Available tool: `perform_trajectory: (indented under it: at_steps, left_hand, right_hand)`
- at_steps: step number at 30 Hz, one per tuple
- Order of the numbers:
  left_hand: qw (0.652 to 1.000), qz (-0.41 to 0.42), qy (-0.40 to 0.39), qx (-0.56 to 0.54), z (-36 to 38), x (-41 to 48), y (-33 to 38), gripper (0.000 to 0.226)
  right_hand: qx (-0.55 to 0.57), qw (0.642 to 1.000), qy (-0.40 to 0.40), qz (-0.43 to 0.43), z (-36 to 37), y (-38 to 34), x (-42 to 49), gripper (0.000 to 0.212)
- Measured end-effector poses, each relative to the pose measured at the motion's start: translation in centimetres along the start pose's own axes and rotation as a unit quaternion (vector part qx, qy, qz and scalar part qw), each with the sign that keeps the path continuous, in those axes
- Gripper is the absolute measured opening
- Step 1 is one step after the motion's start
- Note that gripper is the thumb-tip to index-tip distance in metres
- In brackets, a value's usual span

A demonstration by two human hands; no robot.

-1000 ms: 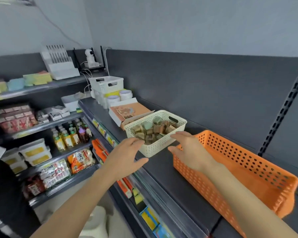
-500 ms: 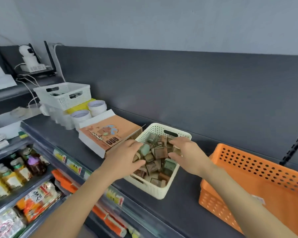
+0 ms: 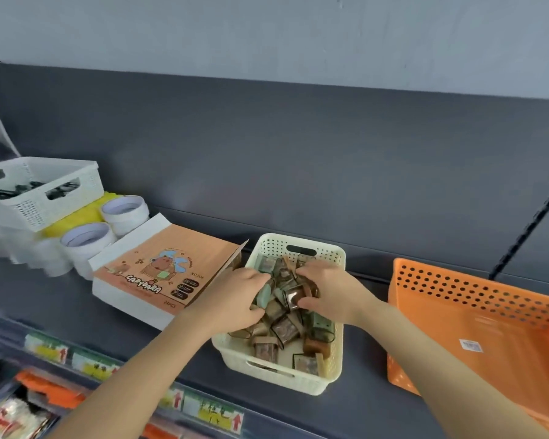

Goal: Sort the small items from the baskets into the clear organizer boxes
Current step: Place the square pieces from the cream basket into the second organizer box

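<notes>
Dark shelf [image 3: 61, 299] carries a cream basket [image 3: 282, 383], with an orange basket [image 3: 457, 289] at its 3 o'clock. Your left hand [image 3: 235, 299] curls its fingers round a green packet [image 3: 263, 294]; your right hand [image 3: 333, 288] pinches a brown packet [image 3: 293, 296].

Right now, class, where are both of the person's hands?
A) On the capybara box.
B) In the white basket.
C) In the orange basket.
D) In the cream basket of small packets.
D: the left hand and the right hand both grip small packets inside the cream basket; the orange basket stands apart.
</notes>
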State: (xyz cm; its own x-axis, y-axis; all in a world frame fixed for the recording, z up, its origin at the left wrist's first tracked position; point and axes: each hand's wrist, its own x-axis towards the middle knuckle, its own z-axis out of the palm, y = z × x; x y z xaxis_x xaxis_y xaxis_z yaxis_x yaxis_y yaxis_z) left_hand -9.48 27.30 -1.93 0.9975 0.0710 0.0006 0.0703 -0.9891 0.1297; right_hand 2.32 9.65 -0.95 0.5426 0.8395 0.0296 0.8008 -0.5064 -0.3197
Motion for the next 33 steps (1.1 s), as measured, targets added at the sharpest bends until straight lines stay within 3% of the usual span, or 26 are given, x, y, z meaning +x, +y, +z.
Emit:
perform_trajectory:
  at_steps: [5,9,17,23,27,33]
  left_hand:
    - [0.999,-0.009,-0.043,0.022,0.7,1.2,0.2,0.059]
    - [0.999,-0.029,-0.024,0.013,1.0,1.5,0.1,0.055]
    - [0.988,-0.056,0.040,-0.139,-0.1,0.8,-0.5,0.053]
    - [0.979,-0.043,0.100,-0.173,-0.8,0.3,-0.5,0.038]
    - [0.979,-0.044,0.095,-0.173,-0.9,-0.1,-0.2,0.040]
    - [0.982,-0.044,0.070,-0.168,-0.8,-0.2,-0.1,0.040]
  right_hand:
    - [-0.009,0.999,-0.031,-0.011,0.3,0.2,1.0,0.051]
    - [-0.031,0.997,-0.070,-0.025,0.4,0.3,1.7,0.053]
    - [-0.077,0.988,-0.132,-0.039,1.5,1.4,3.4,0.049]
    - [-0.116,0.982,-0.138,-0.054,1.8,1.1,3.9,0.052]
    - [-0.097,0.985,-0.135,-0.045,1.4,0.8,3.7,0.052]
    - [-0.100,0.985,-0.122,-0.066,1.8,0.6,3.5,0.036]
